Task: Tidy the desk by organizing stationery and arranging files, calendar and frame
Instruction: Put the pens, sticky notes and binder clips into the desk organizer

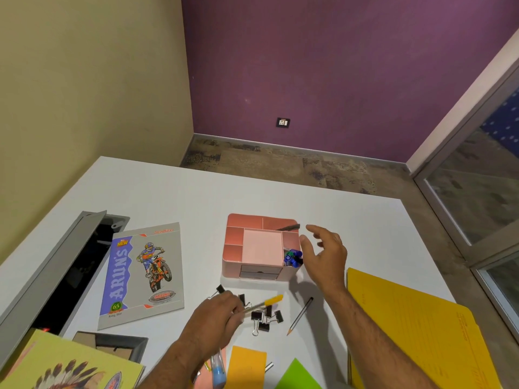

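A pink desk organizer stands mid-desk, with blue and green pens in its front right compartment and a dark pen lying across its back right corner. My right hand hovers open just right of the organizer. My left hand grips a clear pen with a yellow cap above a cluster of black binder clips. A pencil lies to the right of the clips. A yellow file folder lies at the right edge.
A grey notebook with a motorbike cover lies left of the organizer. A dark picture frame, a book with a feather picture, orange paper, green paper and a blue-capped pen sit along the near edge. An open cable tray runs along the left.
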`<state>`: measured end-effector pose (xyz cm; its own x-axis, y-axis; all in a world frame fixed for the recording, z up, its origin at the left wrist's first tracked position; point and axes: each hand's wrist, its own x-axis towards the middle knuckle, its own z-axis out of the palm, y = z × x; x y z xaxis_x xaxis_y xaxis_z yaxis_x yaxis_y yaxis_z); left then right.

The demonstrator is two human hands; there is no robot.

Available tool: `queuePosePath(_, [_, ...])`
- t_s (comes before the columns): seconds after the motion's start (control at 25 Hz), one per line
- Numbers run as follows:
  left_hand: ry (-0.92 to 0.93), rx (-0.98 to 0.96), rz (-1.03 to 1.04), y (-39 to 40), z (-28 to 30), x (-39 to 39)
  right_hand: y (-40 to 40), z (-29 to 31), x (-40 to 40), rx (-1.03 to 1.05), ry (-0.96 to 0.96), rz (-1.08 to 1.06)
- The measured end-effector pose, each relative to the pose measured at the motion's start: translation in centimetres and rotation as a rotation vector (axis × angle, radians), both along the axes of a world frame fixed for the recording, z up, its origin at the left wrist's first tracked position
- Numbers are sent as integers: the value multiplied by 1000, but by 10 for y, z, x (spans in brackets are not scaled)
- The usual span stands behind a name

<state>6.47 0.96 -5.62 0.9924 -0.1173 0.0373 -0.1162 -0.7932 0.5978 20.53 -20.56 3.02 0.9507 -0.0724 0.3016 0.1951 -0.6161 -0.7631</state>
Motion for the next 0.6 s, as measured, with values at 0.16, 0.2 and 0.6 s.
queuePosePath(0.16, [3, -288, 192, -21, 17, 12, 3, 8, -20, 171, 20, 138])
queuePosePath(0.2, [-7, -339, 218, -26, 21, 14, 6, 9, -24, 212, 81, 191])
queuePosePath(0.6, [152, -510, 367, -50, 19, 20, 7, 27, -23, 277, 120, 193])
